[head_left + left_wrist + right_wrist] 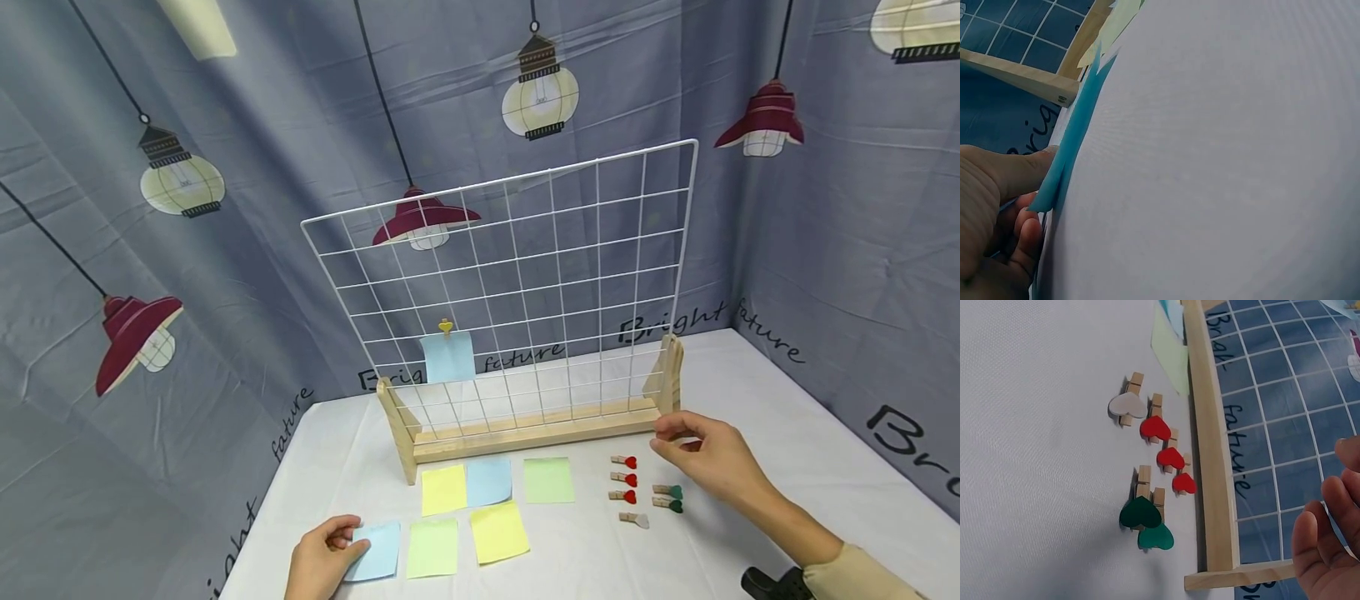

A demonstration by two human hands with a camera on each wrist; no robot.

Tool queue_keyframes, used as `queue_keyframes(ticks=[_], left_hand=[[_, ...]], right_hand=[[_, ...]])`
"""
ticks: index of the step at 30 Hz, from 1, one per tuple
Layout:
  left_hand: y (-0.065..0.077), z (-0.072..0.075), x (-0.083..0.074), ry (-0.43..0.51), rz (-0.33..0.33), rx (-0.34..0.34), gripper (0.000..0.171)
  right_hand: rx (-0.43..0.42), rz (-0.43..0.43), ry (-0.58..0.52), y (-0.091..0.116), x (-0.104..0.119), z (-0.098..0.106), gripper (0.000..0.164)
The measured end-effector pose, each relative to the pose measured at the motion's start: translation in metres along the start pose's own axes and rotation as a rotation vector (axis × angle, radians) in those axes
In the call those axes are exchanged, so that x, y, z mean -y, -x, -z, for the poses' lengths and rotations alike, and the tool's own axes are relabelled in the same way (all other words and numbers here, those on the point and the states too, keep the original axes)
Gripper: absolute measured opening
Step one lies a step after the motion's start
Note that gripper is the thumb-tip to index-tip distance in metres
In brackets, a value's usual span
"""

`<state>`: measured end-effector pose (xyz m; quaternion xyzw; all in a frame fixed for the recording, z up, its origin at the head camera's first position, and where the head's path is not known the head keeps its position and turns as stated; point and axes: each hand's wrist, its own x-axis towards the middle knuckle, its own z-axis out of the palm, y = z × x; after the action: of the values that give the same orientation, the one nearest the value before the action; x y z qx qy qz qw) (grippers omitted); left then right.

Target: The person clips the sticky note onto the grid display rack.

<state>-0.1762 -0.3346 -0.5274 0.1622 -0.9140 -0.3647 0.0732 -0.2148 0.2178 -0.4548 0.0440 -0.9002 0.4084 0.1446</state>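
Note:
My left hand (321, 557) pinches the left edge of a blue sticky note (377, 552) between thumb and fingers at the table's front left. In the left wrist view that note (1072, 140) shows nearly edge-on, low over the white tabletop. My right hand (712, 454) hovers by the right end of the wooden stand, fingers loosely bent and nothing between them. Below and left of it lie small clothespins with hearts: several red ones (624, 479), two green ones (667, 504) and a white one (634, 520). The right wrist view shows relaxed fingertips (1305, 534) in front of the grid.
A white wire grid (517, 283) stands upright in a wooden base (536, 429). On it hangs a blue note (448, 357) under a yellow heart clothespin (446, 327). Yellow notes (500, 533), green notes (432, 548) and another blue note (489, 481) lie before the base. Printed curtains surround the table.

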Motion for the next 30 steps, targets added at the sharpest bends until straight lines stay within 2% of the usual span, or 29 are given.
queue_keyframes(ticks=[10,18,30], left_hand=[[-0.0019,0.0024,-0.0007,-0.069,-0.053,0.021,0.023],[-0.002,0.0045,-0.0033,-0.071,-0.04,0.049,0.018],[-0.0025,0.0023,-0.0006,-0.06,-0.046,0.034,0.014]], right_hand=[[0.013,-0.011,0.012,-0.0002,-0.0032,-0.0013,0.018],[0.044,-0.023,-0.006,0.0027,-0.0026,-0.0027,0.022],[0.026,-0.019,0.01,0.0027,-0.0037,-0.0029,0.019]])
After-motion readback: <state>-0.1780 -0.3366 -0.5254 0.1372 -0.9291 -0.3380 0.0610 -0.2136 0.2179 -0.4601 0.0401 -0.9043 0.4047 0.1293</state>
